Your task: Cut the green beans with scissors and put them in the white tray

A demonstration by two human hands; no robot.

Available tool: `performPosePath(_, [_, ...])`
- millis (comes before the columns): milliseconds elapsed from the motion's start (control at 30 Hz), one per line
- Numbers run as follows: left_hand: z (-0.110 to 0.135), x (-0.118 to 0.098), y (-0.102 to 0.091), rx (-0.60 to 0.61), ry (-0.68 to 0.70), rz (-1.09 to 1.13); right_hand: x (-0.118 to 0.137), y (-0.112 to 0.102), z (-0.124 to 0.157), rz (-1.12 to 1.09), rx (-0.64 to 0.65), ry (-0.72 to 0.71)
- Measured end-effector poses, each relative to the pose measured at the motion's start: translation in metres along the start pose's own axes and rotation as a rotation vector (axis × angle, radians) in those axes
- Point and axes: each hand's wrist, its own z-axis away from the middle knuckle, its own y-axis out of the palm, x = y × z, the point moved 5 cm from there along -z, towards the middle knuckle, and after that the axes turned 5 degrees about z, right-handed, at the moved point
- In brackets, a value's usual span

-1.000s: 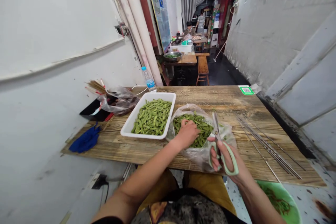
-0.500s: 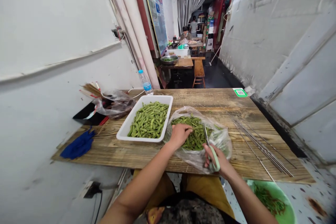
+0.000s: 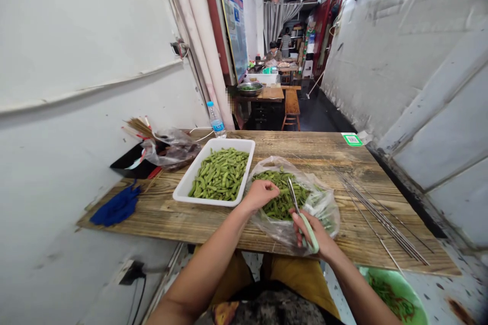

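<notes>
Green pods (image 3: 220, 175) in two heaps, one pair of scissors (image 3: 309, 234)

One heap fills the white tray (image 3: 183, 192), a rectangular plastic box with rounded corners; the other lies just right of the tray in one thin, wrinkled, clear plastic bag (image 3: 324, 208). The left hand (image 3: 263, 194) is over the bag's heap, thumb and fingertips curled close; whether they are clamped on a pod cannot be told. The right hand (image 3: 322, 238), farther right of the tray, is clamped on the scissors, metal-bladed with pale-green handles. One clear bottle (image 3: 217, 123) stands just behind the tray; one crumpled blue cloth (image 3: 116, 205) lies to its left. Well to the tray's right, on the grained wooden table (image 3: 305, 150), lie several slim metal rods (image 3: 385, 219), overlapping too much to count
</notes>
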Motion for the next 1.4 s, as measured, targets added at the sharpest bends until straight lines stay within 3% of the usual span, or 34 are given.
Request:
performPosePath(133, [0.002, -0.001, 0.001, 0.024, -0.029, 0.075, 0.001, 0.002, 0.001, -0.005, 0.020, -0.005])
performPosePath(333, [0.006, 0.009, 0.013, -0.049, -0.042, 0.492, 0.000, 0.012, 0.003, -0.087, -0.004, 0.000])
performPosePath(400, [0.008, 0.015, 0.018, -0.088, -0.016, 0.535, -0.004, 0.016, 0.003, -0.102, -0.015, 0.015])
performPosePath(500, [0.008, 0.020, 0.016, -0.154, 0.016, 0.459, -0.010, 0.017, 0.001, -0.095, -0.021, 0.035])
performPosePath(667, [0.006, 0.017, 0.010, 0.013, 0.057, 0.116, -0.012, 0.005, -0.003, 0.013, 0.005, 0.001])
performPosePath(800, [0.006, 0.013, 0.010, 0.057, 0.124, -0.089, -0.007, 0.001, -0.003, 0.073, 0.058, -0.026])
performPosePath(1000, [0.011, 0.010, 0.017, 0.093, 0.120, -0.144, -0.001, 0.003, -0.001, 0.063, 0.082, -0.022])
performPosePath(1167, [0.010, 0.013, 0.023, 0.124, 0.101, -0.130, 0.001, 0.005, 0.003, -0.016, 0.066, 0.065])
performPosePath(1267, [0.002, 0.018, 0.021, 0.078, 0.045, -0.118, -0.003, 0.001, 0.004, -0.063, 0.017, 0.095])
performPosePath(1400, [-0.009, 0.006, 0.013, -0.101, 0.124, -0.319, -0.008, -0.013, 0.007, -0.154, -0.084, 0.089])
